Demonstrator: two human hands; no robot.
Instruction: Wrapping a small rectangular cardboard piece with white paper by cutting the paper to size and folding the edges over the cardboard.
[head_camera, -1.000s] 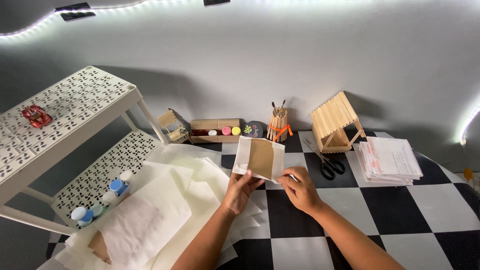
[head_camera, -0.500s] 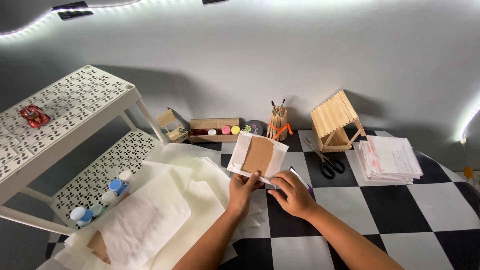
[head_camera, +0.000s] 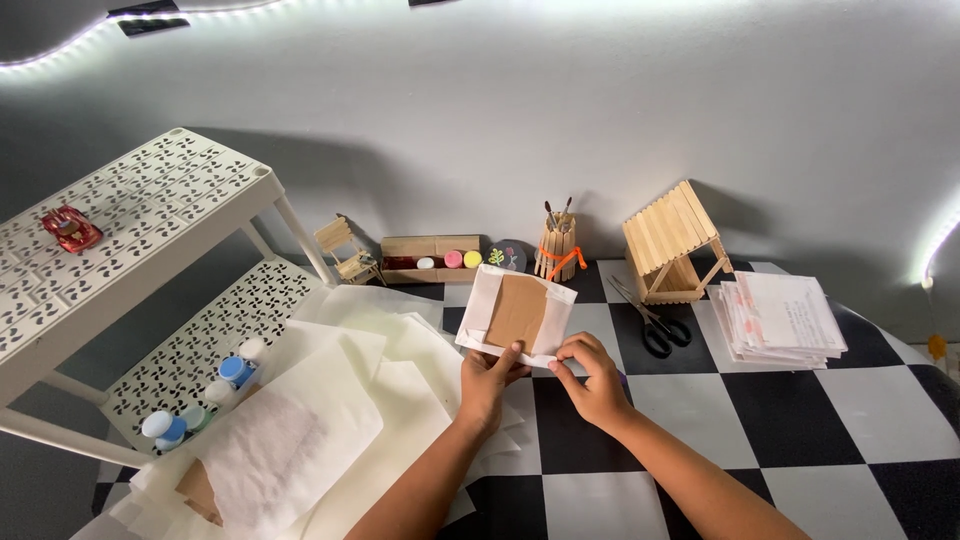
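Grey wall (head_camera: 600, 110) – LED strip (head_camera: 60, 45) along top; white perforated shelf rack (head_camera: 130, 230) left; checkered black-white tabletop (head_camera: 800, 420).

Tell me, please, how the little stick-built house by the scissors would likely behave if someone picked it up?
The stick-built house is probably light and stiff, being thin wooden slats. It looks fragile: the slats could snap under a squeeze. Its flat base suggests it sits steady and will not roll.

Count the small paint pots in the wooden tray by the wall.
3: a white pot, a pink pot and a yellow pot, side by side in the wooden tray. Others may sit hidden in its darker left part.
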